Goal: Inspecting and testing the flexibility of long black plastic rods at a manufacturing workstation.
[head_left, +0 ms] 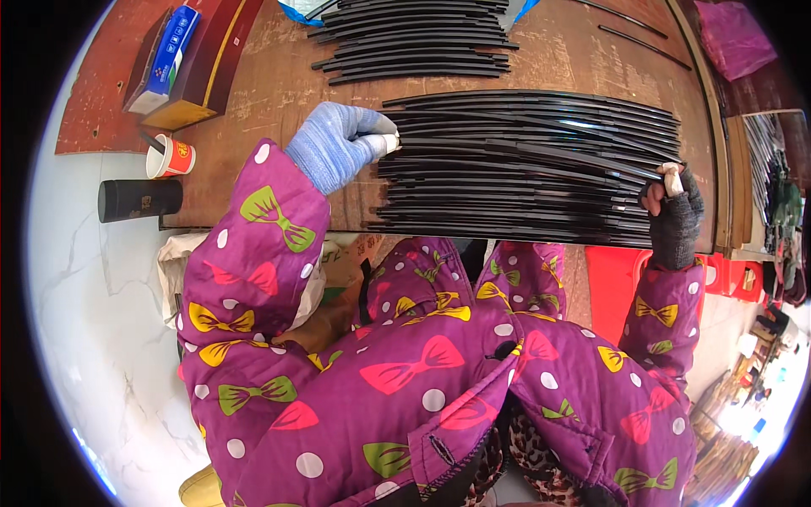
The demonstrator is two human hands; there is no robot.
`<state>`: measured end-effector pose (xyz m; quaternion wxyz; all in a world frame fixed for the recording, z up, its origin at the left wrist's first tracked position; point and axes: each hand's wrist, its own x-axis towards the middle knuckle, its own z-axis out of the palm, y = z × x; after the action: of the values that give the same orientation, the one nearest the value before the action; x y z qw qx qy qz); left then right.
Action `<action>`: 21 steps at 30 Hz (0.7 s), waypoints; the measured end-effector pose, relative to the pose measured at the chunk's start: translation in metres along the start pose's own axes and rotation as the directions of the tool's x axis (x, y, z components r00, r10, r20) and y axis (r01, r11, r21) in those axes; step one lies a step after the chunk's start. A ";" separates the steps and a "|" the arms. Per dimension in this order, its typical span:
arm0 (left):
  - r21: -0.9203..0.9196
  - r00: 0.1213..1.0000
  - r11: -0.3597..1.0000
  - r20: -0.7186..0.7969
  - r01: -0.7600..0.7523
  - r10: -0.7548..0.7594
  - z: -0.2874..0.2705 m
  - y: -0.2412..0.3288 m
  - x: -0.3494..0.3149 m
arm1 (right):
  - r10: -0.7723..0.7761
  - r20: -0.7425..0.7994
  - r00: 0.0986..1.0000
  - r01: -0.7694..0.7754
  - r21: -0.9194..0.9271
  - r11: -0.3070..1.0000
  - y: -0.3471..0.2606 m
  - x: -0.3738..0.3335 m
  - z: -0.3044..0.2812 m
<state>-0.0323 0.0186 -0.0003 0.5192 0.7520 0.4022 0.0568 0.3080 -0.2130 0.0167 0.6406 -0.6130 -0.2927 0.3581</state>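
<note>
On wooden board [279, 93], near pile of black strips [524, 169] lies between hands. Left hand [338, 144] pinches strip ends; right hand [672, 203] grips opposite ends. Second pile [414, 38] beyond looks finished; near pile apparently mid-sort.

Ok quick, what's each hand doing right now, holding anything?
Left hand, blue glove: fingers closed on the left ends of the black strips.
Right hand, dark fingerless glove: pinching the strips' right ends, fingertip taped white.

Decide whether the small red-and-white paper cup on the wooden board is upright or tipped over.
Upright: the small red-and-white paper cup stands on the wooden board, open mouth up. Contents: cannot tell.
</note>
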 end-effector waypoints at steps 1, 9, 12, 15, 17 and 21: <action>0.001 1.000 1.000 0.003 -0.002 0.002 0.001 0.001 -0.001 | 0.007 0.003 1.000 -0.007 -0.002 1.000 0.002 0.000 -0.001; -0.097 0.994 0.995 -0.108 -0.038 0.027 -0.001 0.003 -0.007 | -0.073 0.023 0.997 0.075 -0.088 0.993 0.000 0.004 -0.024; -0.091 0.992 0.992 -0.099 -0.085 0.076 -0.014 -0.016 0.000 | -0.088 -0.152 0.984 0.084 -0.031 0.996 -0.006 0.010 -0.092; -0.059 0.994 0.996 -0.081 0.068 -0.073 -0.028 -0.024 -0.003 | -0.019 -0.039 0.999 0.020 0.029 0.999 -0.010 0.017 -0.175; -0.075 0.992 0.997 -0.120 0.017 -0.026 -0.019 -0.029 0.004 | -0.002 -0.086 0.996 0.002 0.004 1.000 -0.006 0.023 -0.185; -0.115 0.973 0.992 -0.229 -0.054 0.026 -0.002 -0.035 0.022 | 0.013 -0.246 0.969 -0.051 -0.148 0.988 -0.003 0.037 -0.172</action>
<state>-0.0379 0.0393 -0.0361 0.5130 0.7159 0.4394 0.1769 0.4690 -0.2816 0.0038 0.6170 -0.7044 -0.2282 0.2666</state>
